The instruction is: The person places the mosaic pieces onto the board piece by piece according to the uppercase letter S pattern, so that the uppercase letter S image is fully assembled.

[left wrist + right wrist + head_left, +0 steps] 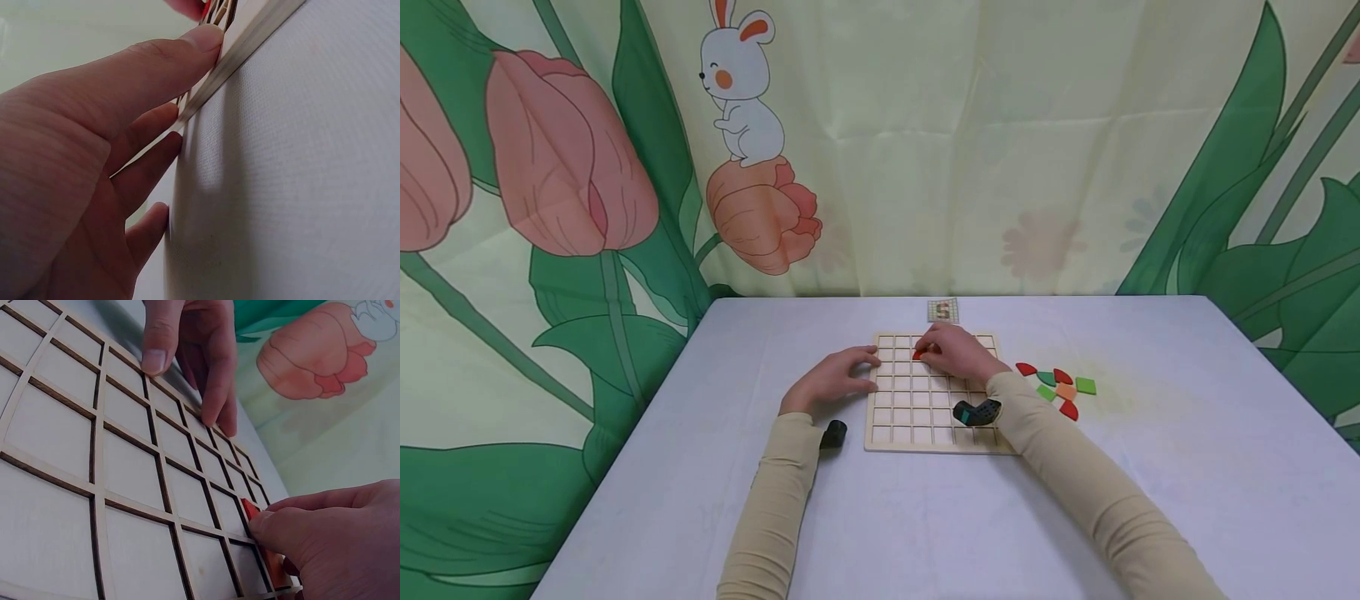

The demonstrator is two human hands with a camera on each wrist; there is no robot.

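Note:
A wooden grid board [901, 414] with square cells lies flat on the table. My right hand [958, 350] is over its far part and pinches a red piece [917, 355] between thumb and fingers. In the right wrist view this red piece [250, 509] is tilted against the grid strips, partly hidden by the thumb. At the board's left edge is my left hand [833, 379], its fingers fairly straight. The left wrist view has the thumb [206, 39] touching the board's rim, with the other fingers along its side.
Right of the board lie several loose pieces: red [1069, 409], light green [1086, 386], orange [1066, 391] and dark green [1046, 378]. A small picture card [943, 311] lies beyond the board's far edge. Behind the table hangs a printed curtain [887, 167].

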